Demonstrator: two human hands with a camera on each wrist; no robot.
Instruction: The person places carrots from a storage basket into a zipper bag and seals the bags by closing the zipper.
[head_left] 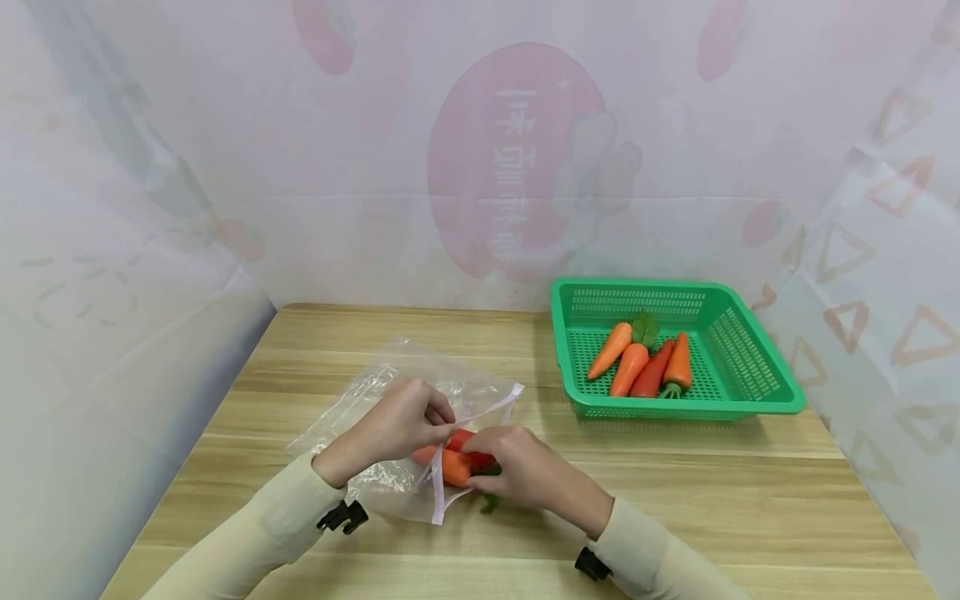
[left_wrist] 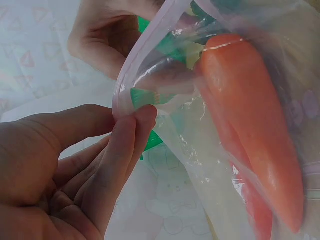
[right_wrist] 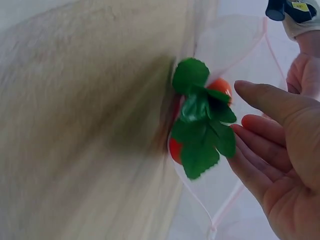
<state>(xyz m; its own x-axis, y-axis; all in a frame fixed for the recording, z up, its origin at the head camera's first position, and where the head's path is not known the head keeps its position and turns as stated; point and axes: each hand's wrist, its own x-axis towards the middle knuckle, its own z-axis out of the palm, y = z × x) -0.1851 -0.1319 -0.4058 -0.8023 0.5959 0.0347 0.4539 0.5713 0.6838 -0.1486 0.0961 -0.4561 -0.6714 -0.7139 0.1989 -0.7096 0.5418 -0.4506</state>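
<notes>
The left hand [head_left: 397, 421] is pinching the rim of the clear plastic zip bag [head_left: 390, 392] while the right hand [head_left: 525, 467], fingers loosely extended, is pressing orange plastic carrots [head_left: 453, 465] inside.

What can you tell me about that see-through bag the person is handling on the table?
The plastic bag is clear, thin and crinkled, with a pale zip strip along its open mouth. It lies flat on the wooden table, mouth toward the person. The left hand pinches the mouth's edge, holding it open. Two carrots lie partly inside, their green leaves at the opening, where the right hand rests on them.
</notes>
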